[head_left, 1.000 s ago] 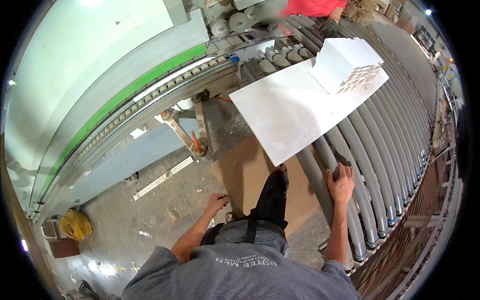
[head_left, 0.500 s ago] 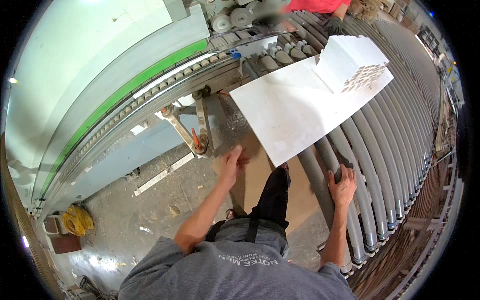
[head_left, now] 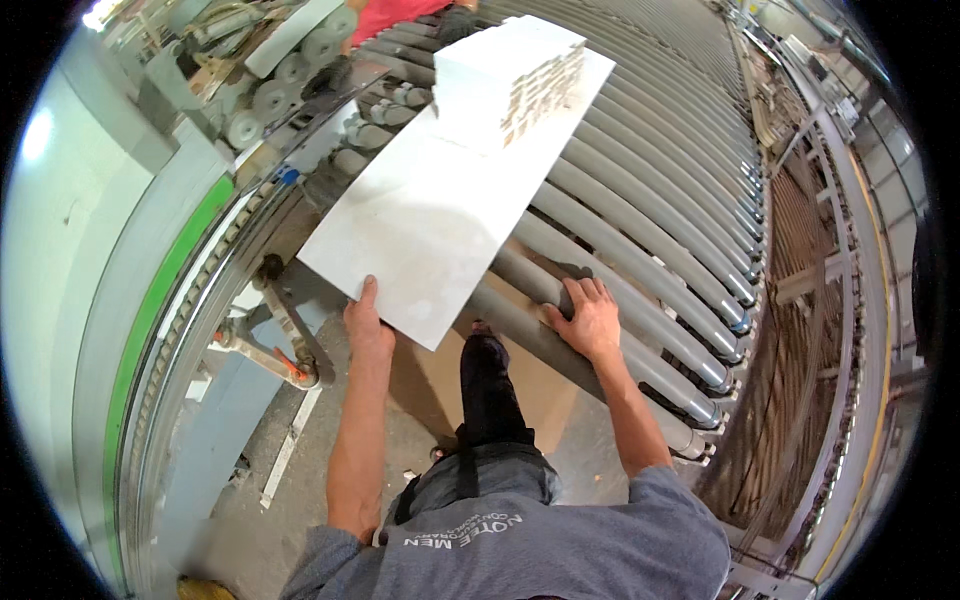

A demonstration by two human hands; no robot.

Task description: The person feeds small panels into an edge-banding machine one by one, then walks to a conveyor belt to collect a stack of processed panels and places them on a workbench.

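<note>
A long white board (head_left: 410,235) lies slantwise over the rollers, its near end reaching past them toward me. My left hand (head_left: 368,318) grips the board's near left edge, thumb on top and fingers underneath. On the board's far end stands a stack of white pieces (head_left: 475,90), with gaps showing in its right side. My right hand (head_left: 588,318) rests on a grey roller (head_left: 525,275) to the right of the board, fingers stretched across it and nothing held.
The roller conveyor (head_left: 640,200) stretches away to the far right. A machine with a green stripe (head_left: 165,290) runs along the left. At the far edge, a person in a red top (head_left: 395,15) has a dark-gloved hand near the stack. Brown sheet (head_left: 540,385) lies on the floor below.
My left hand has gone from free in the air to gripping the board's near edge. My right hand still rests on the rollers. The whole view has turned and shifted.
</note>
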